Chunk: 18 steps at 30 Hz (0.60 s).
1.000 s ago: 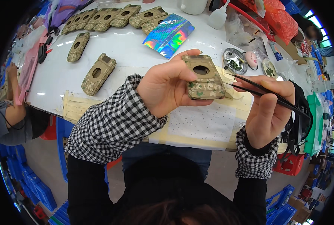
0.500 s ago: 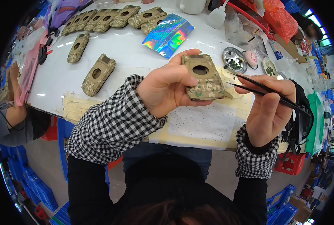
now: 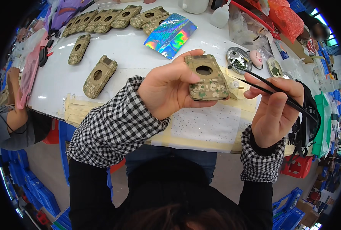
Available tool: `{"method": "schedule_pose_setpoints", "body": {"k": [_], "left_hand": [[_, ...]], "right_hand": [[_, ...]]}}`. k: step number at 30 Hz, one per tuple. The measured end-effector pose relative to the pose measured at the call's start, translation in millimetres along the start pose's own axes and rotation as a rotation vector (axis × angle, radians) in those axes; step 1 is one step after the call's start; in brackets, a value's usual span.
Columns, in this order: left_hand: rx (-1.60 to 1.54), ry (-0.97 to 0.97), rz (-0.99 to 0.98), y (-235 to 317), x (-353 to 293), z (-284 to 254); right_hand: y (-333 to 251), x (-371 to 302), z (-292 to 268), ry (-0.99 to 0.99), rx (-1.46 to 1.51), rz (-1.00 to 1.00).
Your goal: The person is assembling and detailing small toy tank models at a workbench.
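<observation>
In my left hand (image 3: 161, 90) is a camouflage-patterned model tank hull (image 3: 209, 88) with a round hole in its top. The thumb presses on it beside the hole and the fingers wrap underneath. My right hand (image 3: 274, 113) grips black tweezers (image 3: 289, 99), their tips apart, to the right of the hull and just short of a round tin (image 3: 228, 57). Small dark green pieces (image 3: 238, 64) lie in that tin. I cannot make out any piece between the tips.
Two camouflage hulls (image 3: 100, 76) lie on the left, with a row of several more (image 3: 104, 21) along the back. A shiny holographic pouch (image 3: 170, 36) lies beyond my left hand. White dotted paper (image 3: 207, 124) is at the front. A squeeze bottle (image 3: 220, 17) stands behind.
The tweezers' tips have moved slightly away from the hull, up toward the round tin. My left hand and the hull have barely shifted.
</observation>
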State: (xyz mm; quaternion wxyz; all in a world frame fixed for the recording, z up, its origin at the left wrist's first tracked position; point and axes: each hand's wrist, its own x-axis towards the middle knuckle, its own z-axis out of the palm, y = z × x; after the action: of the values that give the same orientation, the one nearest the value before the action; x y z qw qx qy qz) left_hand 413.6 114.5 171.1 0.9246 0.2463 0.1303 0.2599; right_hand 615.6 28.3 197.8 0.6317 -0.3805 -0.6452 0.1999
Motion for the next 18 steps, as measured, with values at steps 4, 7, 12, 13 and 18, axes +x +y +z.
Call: {"method": "schedule_pose_setpoints", "body": {"k": [4,7,12,13,18], "left_hand": [[-0.076,-0.019,-0.017,2,0,-1],[-0.068,-0.012,-0.023,2,1,-2],[-0.067,-0.007,-0.011,2,1,-2],[-0.064,-0.012,-0.009,2,1,-1],[-0.042,0.000,-0.006,1,2,0]], "right_hand": [[2,0,2,0.025,0.012,-0.003],[4,-1,2,0.042,-0.001,0.002],[8,-1,0,0.042,-0.072,0.026],[7,0,1,0.064,-0.094,0.072],[13,1,-4,0.077,-0.242,0.102]]}}
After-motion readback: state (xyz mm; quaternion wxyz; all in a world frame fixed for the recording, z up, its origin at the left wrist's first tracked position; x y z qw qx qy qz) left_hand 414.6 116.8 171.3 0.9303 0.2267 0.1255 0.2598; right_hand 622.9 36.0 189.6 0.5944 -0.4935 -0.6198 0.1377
